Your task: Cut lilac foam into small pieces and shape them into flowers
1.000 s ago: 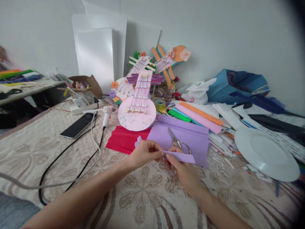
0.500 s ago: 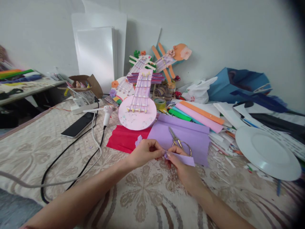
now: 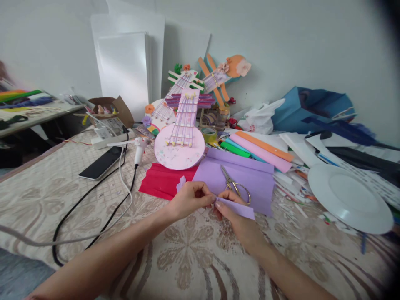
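My left hand (image 3: 192,200) pinches the left end of a narrow purple paper strip (image 3: 239,209). Against it, my right hand (image 3: 233,208) grips the same strip, whose free end sticks out to the right. The fingertips of both hands meet and hide the pinched part. Just behind them, gold-handled scissors (image 3: 231,180) lie on a larger purple paper sheet (image 3: 259,187). A small light purple paper piece (image 3: 181,183) rests on red paper (image 3: 158,181), beside my left hand.
Behind the papers stands a pink paper instrument (image 3: 179,154). At left are a glue gun (image 3: 139,152), its cables and a black phone (image 3: 101,162). A white plate (image 3: 350,200), rolled papers (image 3: 264,152), scraps and a blue bag (image 3: 309,110) are at right.
The view has shifted very slightly. Both hands keep their pinch on the strip, with only small finger movement.
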`<control>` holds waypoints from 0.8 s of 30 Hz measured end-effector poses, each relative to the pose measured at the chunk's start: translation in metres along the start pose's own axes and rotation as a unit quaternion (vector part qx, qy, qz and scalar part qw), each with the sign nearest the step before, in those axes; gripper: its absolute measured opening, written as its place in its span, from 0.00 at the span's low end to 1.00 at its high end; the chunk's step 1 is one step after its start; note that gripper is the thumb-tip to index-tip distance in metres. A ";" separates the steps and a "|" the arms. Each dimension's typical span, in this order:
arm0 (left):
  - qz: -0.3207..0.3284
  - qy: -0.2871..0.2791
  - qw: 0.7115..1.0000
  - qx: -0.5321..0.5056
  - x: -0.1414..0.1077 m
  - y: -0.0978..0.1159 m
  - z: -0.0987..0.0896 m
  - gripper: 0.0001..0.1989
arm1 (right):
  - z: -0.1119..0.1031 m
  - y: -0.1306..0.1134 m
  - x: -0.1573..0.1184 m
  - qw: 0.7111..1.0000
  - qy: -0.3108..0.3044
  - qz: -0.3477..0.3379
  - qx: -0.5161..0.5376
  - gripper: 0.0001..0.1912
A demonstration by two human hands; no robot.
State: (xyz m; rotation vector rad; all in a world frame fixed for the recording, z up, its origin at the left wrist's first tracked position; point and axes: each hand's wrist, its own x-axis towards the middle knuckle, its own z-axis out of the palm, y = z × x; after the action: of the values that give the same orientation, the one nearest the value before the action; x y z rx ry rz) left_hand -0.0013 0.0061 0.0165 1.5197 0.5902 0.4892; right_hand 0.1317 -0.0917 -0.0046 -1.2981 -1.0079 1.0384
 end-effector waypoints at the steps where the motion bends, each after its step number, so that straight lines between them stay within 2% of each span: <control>1: 0.000 0.002 1.000 0.007 0.000 -0.001 0.000 0.11 | 0.000 0.000 0.000 1.000 -0.002 0.000 -0.001 0.07; 7: -0.009 0.003 1.000 0.008 0.000 0.000 0.000 0.13 | 0.002 -0.003 -0.001 1.000 0.023 0.004 0.003 0.09; 14: -0.041 -0.026 0.998 -0.028 0.000 0.006 -0.003 0.18 | 0.000 -0.003 -0.001 0.999 0.044 0.003 -0.006 0.09; 18: -0.050 -0.042 0.998 -0.020 0.001 0.004 -0.007 0.15 | 0.001 -0.002 -0.001 0.999 0.039 0.006 0.006 0.09; 24: -0.046 -0.048 0.998 0.011 0.000 0.004 -0.009 0.11 | 0.002 -0.010 -0.003 0.999 0.030 0.009 -0.036 0.09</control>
State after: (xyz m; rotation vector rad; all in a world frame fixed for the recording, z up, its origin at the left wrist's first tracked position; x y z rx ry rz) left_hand -0.0062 0.0131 0.0210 1.5203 0.5888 0.3384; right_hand 0.1289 -0.0940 0.0054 -1.3913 -0.9989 0.9787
